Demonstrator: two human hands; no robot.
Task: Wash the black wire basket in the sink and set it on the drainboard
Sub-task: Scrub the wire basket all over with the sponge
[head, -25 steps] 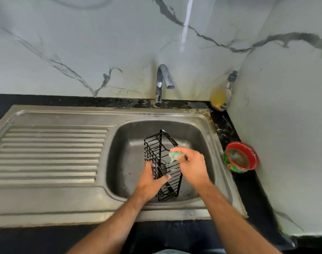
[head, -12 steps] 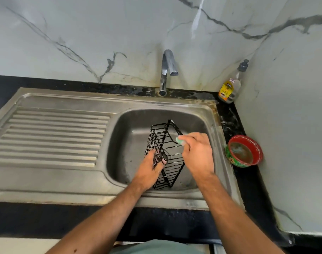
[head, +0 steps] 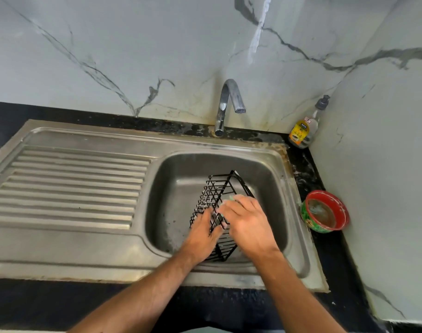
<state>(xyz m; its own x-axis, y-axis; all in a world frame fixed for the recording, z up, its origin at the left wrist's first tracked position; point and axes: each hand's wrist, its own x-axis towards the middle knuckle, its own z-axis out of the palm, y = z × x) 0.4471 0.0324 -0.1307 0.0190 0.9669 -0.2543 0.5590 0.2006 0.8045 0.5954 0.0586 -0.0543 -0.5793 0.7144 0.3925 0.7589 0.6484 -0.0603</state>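
Left grip [head: 202, 233] holds basket [head: 214, 195] in sink [head: 286, 193]; right grip [head: 247, 219] alongside

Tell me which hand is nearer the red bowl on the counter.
Right. The right hand is over the sink basin, nearer the red bowl; the left hand, holding the black wire basket, is farther left.

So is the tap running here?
Off: no water falls from the faucet spout into the sink.

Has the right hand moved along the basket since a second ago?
Yes. The right hand slid toward the near sink rim, down the basket, away from the faucet.
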